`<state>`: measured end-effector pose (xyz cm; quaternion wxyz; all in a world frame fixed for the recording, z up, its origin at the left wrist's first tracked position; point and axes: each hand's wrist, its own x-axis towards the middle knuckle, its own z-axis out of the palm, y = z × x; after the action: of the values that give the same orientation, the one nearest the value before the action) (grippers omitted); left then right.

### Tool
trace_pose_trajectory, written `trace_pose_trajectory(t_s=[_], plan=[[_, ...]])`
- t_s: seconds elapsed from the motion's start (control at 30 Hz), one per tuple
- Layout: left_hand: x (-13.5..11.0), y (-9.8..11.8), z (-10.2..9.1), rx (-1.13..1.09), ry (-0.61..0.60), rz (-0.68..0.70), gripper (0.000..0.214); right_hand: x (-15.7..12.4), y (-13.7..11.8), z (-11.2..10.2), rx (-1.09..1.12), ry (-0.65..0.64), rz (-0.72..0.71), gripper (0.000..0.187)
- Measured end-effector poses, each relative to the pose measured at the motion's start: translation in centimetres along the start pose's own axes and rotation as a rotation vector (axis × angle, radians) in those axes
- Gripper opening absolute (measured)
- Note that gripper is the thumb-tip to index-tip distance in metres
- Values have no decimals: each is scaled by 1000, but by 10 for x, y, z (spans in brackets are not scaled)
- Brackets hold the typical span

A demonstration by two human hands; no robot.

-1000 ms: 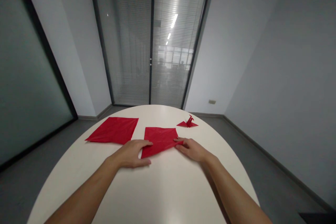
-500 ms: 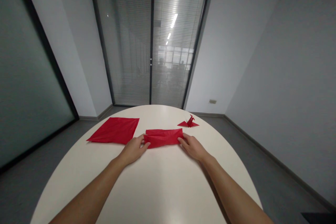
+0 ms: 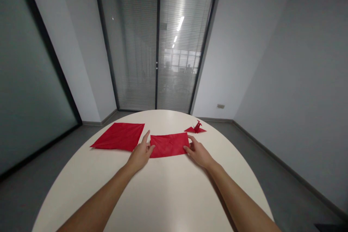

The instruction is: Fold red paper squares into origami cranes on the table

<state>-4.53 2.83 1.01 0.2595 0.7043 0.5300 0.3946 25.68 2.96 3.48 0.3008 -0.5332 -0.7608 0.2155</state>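
Note:
A red paper sheet (image 3: 169, 145), folded in half into a rectangle, lies flat on the white round table (image 3: 163, 195). My left hand (image 3: 140, 154) rests at its left edge, index finger stretched along the edge and thumb touching the paper. My right hand (image 3: 199, 152) lies at its right edge with fingertips on the paper's corner. Both hands press the sheet down, fingers apart.
A second red paper square (image 3: 119, 136) lies unfolded to the left. A small red folded paper crane (image 3: 196, 127) stands at the far right of the table. Behind the table is a glass door with blinds (image 3: 156, 47); grey floor surrounds the table.
The red sheet went from partly folded to a flat halved rectangle. Both hands slid outward to its left and right edges, and the left index finger stretched out.

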Motion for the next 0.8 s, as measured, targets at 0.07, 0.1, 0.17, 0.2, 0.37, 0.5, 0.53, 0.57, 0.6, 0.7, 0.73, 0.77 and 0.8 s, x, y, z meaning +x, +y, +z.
trace_pose_trajectory(t_s=[0.07, 0.1, 0.17, 0.2, 0.37, 0.5, 0.53, 0.57, 0.6, 0.7, 0.73, 0.77, 0.8], plan=[[0, 0, 0, 27, 14, -14, 73, 1, -1, 1, -10, 8, 1, 58], [0, 1, 0, 51, 31, -17, 73, 1, -2, 1, -15, 10, 1, 58], [-2, 6, -1, 140, 104, 12, 71, 1, -3, 1, -22, 10, -2, 60], [-4, 10, -1, 195, 148, 48, 69, 1, -4, 2, -24, 8, -4, 62], [-17, 33, 7, 409, 50, 362, 50, 1, -3, 4, -41, 0, 7, 70], [-25, 39, 18, 448, -235, 314, 56, 1, -3, 3, -59, -2, 20, 67], [-26, 38, 19, 456, -287, 295, 58, 2, -4, 3, -91, 5, 25, 66], [-27, 37, 20, 466, -325, 280, 60, 2, -6, 2, -139, 19, 21, 64], [-27, 37, 20, 476, -353, 276, 62, 1, -9, 2, -201, 43, 7, 62], [-29, 38, 17, 508, -395, 290, 65, -2, -24, 5, -369, 118, -102, 55], [-29, 39, 16, 516, -403, 301, 65, -3, -30, 8, -378, 109, -141, 53], [-30, 41, 15, 520, -408, 317, 65, -5, -36, 12, -371, 68, -184, 53], [-31, 42, 15, 521, -410, 338, 65, -7, -41, 17, -359, 3, -222, 54]])
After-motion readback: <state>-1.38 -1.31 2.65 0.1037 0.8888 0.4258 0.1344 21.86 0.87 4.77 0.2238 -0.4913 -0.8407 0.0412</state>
